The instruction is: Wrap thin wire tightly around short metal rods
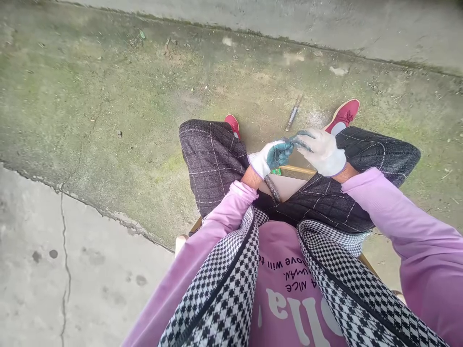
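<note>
On my feed, two knit gloves, white-backed with teal rubbery palms, meet above the checked-trousered lap: the left hand (272,156) is curled shut around a dark ribbed rod (272,188) that juts toward 6 o'clock. The right hand (323,153) pinches a slim grey piece (302,137) at its 10 o'clock; I cannot tell what that piece is. At 12 o'clock a thin, rusty bar (292,113) lies on mossy, cracked concrete (108,106), between red shoes (343,114).

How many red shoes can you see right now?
2. The left shoe peeks out beyond the left knee; the right shoe lies past the right hand, near a rod on the ground.
</note>
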A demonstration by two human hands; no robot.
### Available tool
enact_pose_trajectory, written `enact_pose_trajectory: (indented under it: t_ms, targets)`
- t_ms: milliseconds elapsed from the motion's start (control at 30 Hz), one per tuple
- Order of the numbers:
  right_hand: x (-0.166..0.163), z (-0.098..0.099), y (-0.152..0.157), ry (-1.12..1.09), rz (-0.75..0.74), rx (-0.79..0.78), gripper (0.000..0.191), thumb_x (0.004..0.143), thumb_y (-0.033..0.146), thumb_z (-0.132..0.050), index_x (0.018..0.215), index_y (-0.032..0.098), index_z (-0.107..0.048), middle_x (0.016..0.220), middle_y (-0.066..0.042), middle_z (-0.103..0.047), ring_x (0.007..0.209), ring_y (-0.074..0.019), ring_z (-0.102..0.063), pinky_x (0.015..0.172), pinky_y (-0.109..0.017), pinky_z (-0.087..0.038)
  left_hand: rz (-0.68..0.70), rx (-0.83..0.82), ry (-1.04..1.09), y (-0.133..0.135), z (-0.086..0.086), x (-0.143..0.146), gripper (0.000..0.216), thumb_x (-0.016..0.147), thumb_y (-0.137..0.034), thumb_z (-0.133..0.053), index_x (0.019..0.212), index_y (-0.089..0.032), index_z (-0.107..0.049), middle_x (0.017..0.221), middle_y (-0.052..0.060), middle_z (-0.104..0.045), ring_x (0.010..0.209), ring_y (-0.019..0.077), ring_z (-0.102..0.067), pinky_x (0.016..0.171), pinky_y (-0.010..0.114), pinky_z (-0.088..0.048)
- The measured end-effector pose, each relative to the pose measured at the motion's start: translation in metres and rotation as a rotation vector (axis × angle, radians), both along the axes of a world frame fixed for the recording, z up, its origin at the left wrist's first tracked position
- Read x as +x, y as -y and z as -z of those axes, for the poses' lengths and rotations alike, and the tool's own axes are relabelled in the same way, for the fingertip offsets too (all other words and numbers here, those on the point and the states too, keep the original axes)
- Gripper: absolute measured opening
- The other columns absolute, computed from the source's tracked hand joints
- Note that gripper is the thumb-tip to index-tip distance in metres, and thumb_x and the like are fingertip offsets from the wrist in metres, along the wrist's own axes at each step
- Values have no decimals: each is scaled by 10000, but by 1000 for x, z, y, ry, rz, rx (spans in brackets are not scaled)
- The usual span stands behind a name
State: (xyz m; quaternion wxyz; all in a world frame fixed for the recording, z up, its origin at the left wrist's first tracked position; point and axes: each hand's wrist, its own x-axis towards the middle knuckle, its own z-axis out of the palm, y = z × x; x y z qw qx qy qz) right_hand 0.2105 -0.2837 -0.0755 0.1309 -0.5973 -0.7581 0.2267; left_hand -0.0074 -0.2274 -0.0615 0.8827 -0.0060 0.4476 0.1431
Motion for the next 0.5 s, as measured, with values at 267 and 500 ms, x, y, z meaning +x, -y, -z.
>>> enact_pose_trajectory:
  t_ms: [267,500]
  targets:
    - [6,-8,2,11,-1,-62,396,1236,428,-591,1440,325,-915,1458,-190,-882,1365,-475,-811,1133,-591,-635,51,130,25,2,10,-1,342,1057,-152,-819,801,-218,-603,669,-37,-494,483,88,-359,498,223,-326]
    - [3,-16,-3,82,-78,-58,303,1187,407,-654,1325,295,-900,1396,-194,-891,1363,-489,-798,1158,-626,-640,99,265,15,5,20,-2,408,944,-199,-961,783,-240,-589,694,-22,-551,545,107,-399,542,257,-344]
